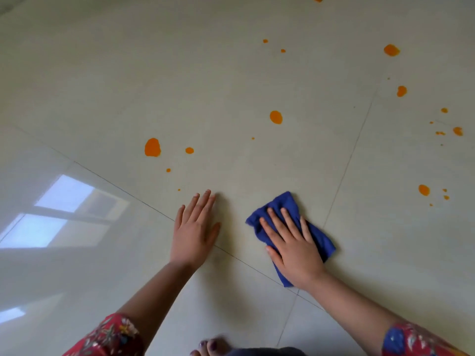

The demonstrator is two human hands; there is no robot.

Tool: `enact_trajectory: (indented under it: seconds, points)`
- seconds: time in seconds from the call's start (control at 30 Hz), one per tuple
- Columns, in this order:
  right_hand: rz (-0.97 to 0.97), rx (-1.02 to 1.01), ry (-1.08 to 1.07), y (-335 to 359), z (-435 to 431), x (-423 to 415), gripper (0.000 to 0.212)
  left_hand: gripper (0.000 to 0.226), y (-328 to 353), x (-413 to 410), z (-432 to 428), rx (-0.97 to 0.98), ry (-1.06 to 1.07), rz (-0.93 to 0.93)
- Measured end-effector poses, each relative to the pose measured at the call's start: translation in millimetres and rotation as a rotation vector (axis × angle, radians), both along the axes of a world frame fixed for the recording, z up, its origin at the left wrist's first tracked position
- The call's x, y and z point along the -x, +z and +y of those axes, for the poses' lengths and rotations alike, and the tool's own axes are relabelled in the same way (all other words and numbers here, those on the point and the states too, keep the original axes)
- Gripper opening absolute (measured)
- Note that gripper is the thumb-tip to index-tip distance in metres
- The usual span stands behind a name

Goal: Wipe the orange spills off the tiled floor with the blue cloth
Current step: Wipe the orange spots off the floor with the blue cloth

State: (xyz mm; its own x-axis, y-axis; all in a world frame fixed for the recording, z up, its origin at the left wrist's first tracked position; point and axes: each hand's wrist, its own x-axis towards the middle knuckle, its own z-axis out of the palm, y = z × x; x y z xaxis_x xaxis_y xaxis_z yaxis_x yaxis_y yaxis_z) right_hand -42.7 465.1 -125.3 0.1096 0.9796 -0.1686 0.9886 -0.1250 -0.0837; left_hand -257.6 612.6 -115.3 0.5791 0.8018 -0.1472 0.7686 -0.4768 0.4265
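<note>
Near the bottom edge of the floor [231, 73], just right of center, the blue cloth [285, 204] lies bunched flat on the tile w/ the right hand [293, 242] pressed on top, fingers [276, 222] spread open & flat, pinning it down, not pinching it. Left hand [194, 229] sits palm-down on bare tile just beside it, fingers open, holding nothing; looks like a brace. No orange under the cloth as far as I can tell, and the spills are all apart from it: big blob [152, 147] up-left w/ small drops near it, another blob [276, 117] straight ahead, one [424, 190] toward the right edge, more scattered toward the top-right corner. Judgement: wiping has barely started or hasn't. To do it well, keep the palm flat & weight even, push the cloth over the nearest blob in one stroke toward yourself, not side to side, or it'll smear. Refold to a clean face after each big blob. Tiny drops go last. Keep the sleeve [421, 340] & bare toes [210, 346] clear of wet spots.
</note>
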Motion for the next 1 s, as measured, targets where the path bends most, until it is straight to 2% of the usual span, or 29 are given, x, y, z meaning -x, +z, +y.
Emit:
enact_trajectory:
  seconds: [0.07, 0.1, 0.23, 0.3, 0.4, 0.5, 0.57, 0.63, 0.7, 0.77, 0.83, 0.93, 0.97, 1.0]
  points:
    - [-0.007, -0.002, 0.154, -3.2, 22.6, -5.8, 0.057, 0.061, -4.8, 9.1, 7.9, -0.023, 0.034, -0.013]
    - [-0.013, 0.006, 0.164, -6.0, 37.7, -11.8, 0.055, 0.061, -6.2, 13.3, 12.4, -0.035, 0.059, -0.022]
    - [0.069, -0.047, -0.144, -10.8, 113.7, -16.9, 0.052, 0.059, -10.5, 36.0, 36.6, -0.082, 0.192, -0.047]
    - [0.087, -0.082, -0.155, -11.3, 137.5, 4.9, 0.053, 0.06, -11.8, 47.7, 50.4, -0.11, 0.272, -0.049]
    - [0.054, -0.053, 0.177, -13.0, 134.3, 25.1, 0.054, 0.06, -13.3, 66.1, 72.0, -0.147, 0.398, -0.051]
    - [0.044, -0.033, 0.457, -8.4, 130.0, -0.9, 0.055, 0.058, -19.6, 74.0, 82.0, -0.134, 0.546, -0.05]
    - [0.037, -0.054, 0.377, -10.6, 148.6, -12.4, 0.053, 0.057, -24.3, 72.9, 84.1, -0.125, 0.594, -0.021]
    - [0.081, -0.097, 0.185, -14.2, 183.6, -7.1, 0.051, 0.057, -27.7, 70.7, 84.6, -0.12, 0.592, 0.01]
    - [0.188, -0.133, 0.045, -13.4, 228.2, 13.8, 0.052, 0.057, -28.6, 72.3, 85.8, -0.116, 0.606, 0.023]
    - [0.297, -0.149, -0.009, -9.4, 260.5, 34.1, 0.056, 0.058, -27.4, 70.4, 85.0, -0.117, 0.595, 0.025]
    - [0.342, -0.113, 0.102, -7.6, 269.9, 53.0, 0.055, 0.058, -27.5, 70.5, 84.8, -0.123, 0.596, 0.035]
    - [0.246, -0.083, 0.518, -12.5, 233.1, 51.7, 0.048, 0.058, -27.2, 70.1, 84.6, -0.122, 0.6, 0.044]
    - [0.229, -0.085, 0.585, -14.6, 222.1, 39.9, 0.048, 0.057, -27.1, 69.7, 84.4, -0.119, 0.603, 0.046]
    - [0.228, -0.106, 0.561, -17.2, 220.0, 27.8, 0.048, 0.058, -27.4, 69.7, 84.9, -0.119, 0.607, 0.051]
